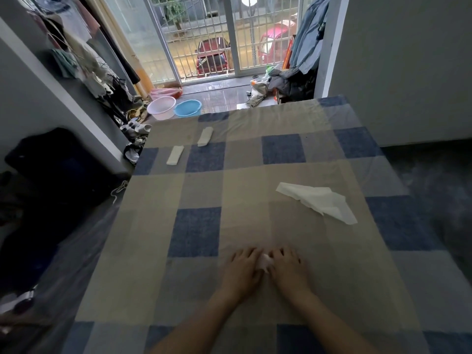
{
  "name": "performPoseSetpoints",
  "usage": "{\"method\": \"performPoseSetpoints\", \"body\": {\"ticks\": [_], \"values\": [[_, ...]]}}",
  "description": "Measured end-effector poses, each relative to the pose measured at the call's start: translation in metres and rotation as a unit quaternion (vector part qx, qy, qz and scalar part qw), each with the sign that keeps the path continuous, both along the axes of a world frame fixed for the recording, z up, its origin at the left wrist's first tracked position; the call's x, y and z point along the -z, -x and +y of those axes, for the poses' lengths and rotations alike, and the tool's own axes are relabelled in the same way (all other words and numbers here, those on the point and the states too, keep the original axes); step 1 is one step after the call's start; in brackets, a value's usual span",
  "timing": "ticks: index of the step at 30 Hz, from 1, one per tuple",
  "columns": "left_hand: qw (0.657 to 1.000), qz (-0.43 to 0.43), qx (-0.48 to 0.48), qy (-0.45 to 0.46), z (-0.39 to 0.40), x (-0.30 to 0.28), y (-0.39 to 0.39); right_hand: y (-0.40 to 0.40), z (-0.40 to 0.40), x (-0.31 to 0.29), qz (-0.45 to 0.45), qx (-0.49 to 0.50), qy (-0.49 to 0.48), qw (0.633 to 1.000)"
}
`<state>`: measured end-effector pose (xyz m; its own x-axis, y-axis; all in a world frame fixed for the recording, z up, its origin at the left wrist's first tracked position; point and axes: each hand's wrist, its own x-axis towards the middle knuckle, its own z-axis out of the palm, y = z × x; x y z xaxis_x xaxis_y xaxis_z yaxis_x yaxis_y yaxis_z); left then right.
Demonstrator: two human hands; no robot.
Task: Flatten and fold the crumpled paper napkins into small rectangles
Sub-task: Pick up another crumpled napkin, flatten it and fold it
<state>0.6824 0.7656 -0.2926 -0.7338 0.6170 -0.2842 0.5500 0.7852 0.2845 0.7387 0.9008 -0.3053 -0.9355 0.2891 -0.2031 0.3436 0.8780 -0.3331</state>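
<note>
Both hands press side by side on the checked bed sheet [199,233], the left hand [242,270] and right hand [288,270] covering a small napkin [265,263] — only a pale scrap shows between them. Fingers are bent over it; whether they pinch it, I cannot tell. Beyond the hands: a crumpled napkin [319,201] to the right, two folded napkins [175,155] [205,136] far left.

One head-worn wide-angle view, looking forward and down across the checked bedsheet [199,231], both hands close at the bottom, the barred window [217,37] far ahead.
</note>
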Motion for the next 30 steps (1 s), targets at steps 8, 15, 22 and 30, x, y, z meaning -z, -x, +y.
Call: {"method": "performPoseSetpoints", "body": {"ticks": [8,15,22,30], "values": [[0.992,-0.041,0.044,0.109,0.024,-0.020,0.031,0.014,0.016,0.001,-0.090,-0.067,0.075,0.991],[0.997,-0.058,0.056,-0.004,0.014,-0.027,0.027,0.013,0.025,-0.015,-0.006,-0.036,0.265,0.964],[0.965,-0.184,-0.027,-0.186,-0.037,-0.039,0.033,0.022,0.006,-0.030,0.076,0.000,0.365,0.928],[0.954,-0.200,-0.100,-0.199,-0.108,-0.040,0.069,0.055,-0.055,-0.049,0.086,-0.039,0.358,0.929]]}}
